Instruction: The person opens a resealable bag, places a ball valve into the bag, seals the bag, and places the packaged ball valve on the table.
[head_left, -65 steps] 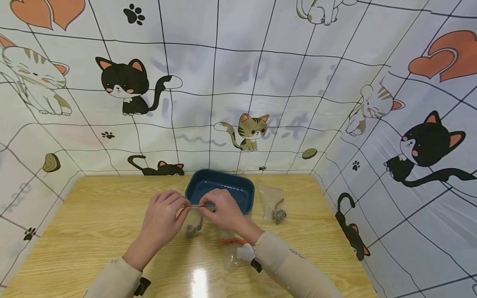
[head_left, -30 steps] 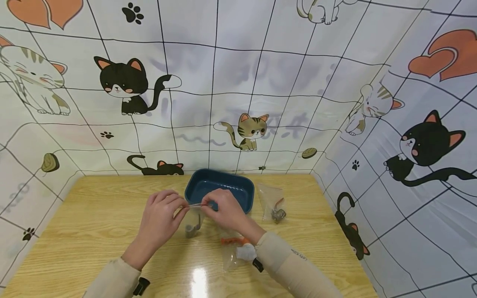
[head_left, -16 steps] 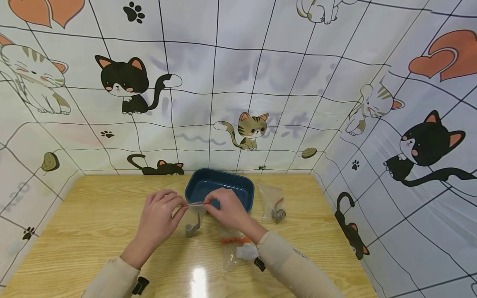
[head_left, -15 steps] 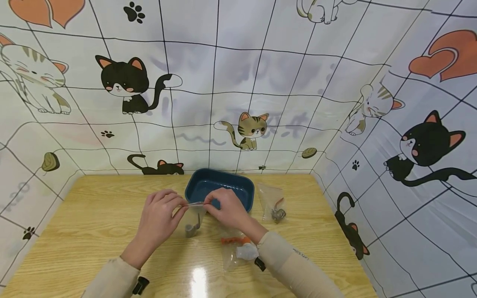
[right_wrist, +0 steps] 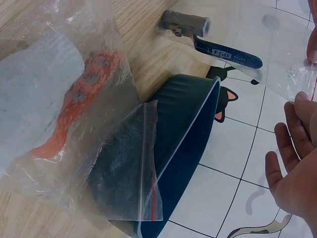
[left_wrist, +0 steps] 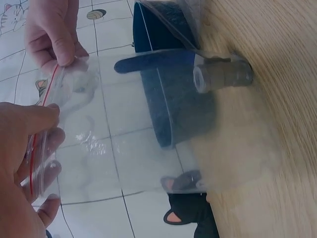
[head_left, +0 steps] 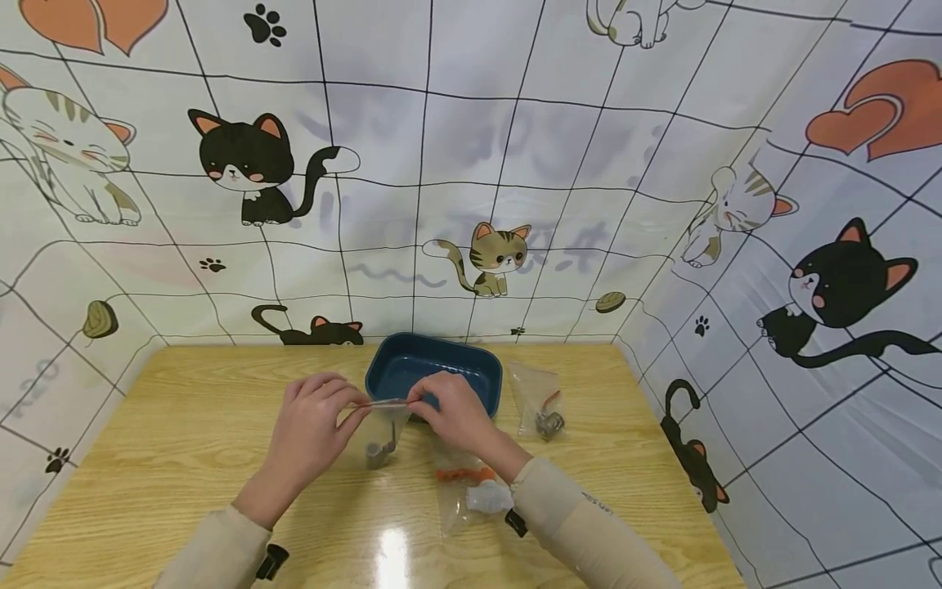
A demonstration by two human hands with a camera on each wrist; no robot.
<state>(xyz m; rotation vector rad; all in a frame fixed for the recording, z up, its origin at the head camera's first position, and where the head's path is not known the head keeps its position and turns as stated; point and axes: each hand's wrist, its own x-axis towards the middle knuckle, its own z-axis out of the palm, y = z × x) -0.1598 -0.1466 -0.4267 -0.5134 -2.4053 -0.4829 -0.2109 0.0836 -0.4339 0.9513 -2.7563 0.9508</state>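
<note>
A clear zip bag [left_wrist: 124, 104] hangs by its top, its red seal strip [left_wrist: 35, 153] uppermost. Inside lies a grey metal ball valve [right_wrist: 185, 24] with a dark blue lever handle [right_wrist: 228, 53]. My left hand [head_left: 309, 429] pinches one end of the bag's top edge between thumb and fingers. At the other end, my right hand [head_left: 452, 413] pinches the same edge between thumb and forefinger; in the right wrist view its other fingers [right_wrist: 285, 146] are spread. The bag's lower part hangs close over the table [head_left: 221, 393], in front of a dark blue bin.
The dark blue bin [head_left: 478, 360] stands at the back of the table. Right of it lies another zip bag [head_left: 533, 388] with a grey metal piece. Below my right forearm is a bag [head_left: 455, 515] holding an orange piece and a white piece. Cat-print sheets [head_left: 471, 147] surround the table.
My right hand has slid a little to the right along the bag's top edge, uncovering more of it between the hands. My left hand has barely moved.
</note>
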